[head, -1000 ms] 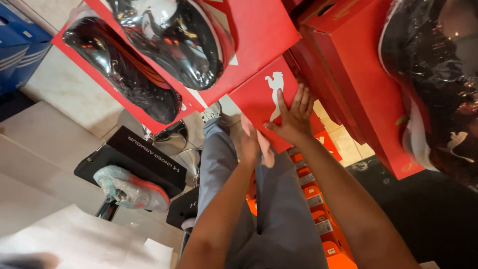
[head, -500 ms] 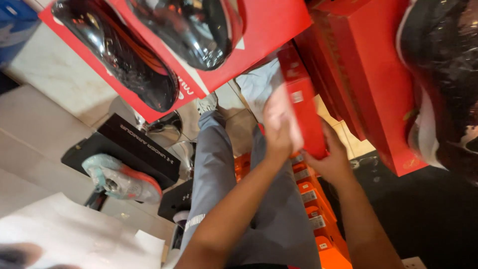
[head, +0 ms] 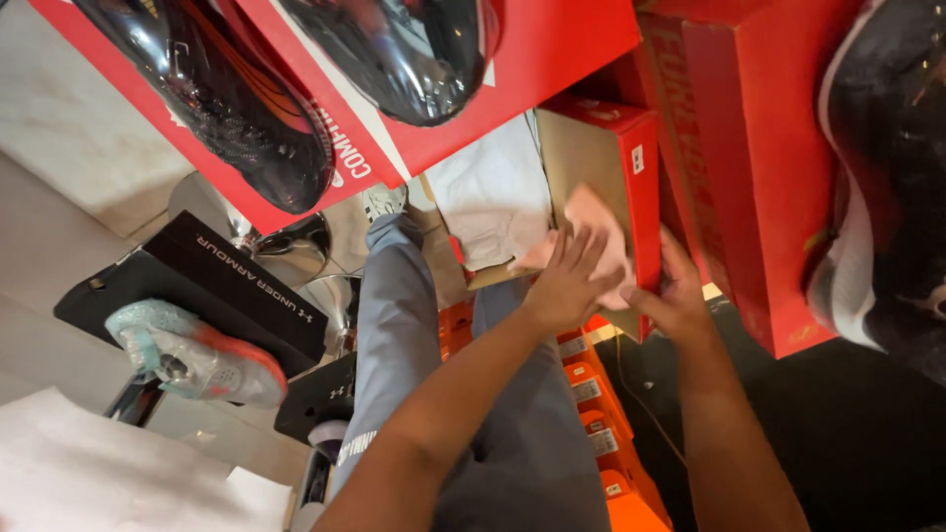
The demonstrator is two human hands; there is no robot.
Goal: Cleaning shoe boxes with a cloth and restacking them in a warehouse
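Shoebox, red outside and brown cardboard inside, stands open in front of you at the middle of the view, tipped so its inside faces you. White tissue paper spills from its left part, and a pinkish sheet of paper lies against the cardboard inner wall. Your left hand lies flat on that pinkish sheet with the fingers spread and extended, pressing on it rather than gripping. Your right hand clasps the box's lower right edge, fingers curled around the red wall.

Just right of the box stands a larger red box, and a black and white shoe in clear wrap lies against it at the right edge. Above the open box, two glossy black shoes in clear plastic rest on red lids. Below your hands, your grey trousers run down the frame, and a row of orange boxes lies beneath your forearms. Well apart at left, a black shoebox carries a teal and coral shoe on the pale tiled floor.
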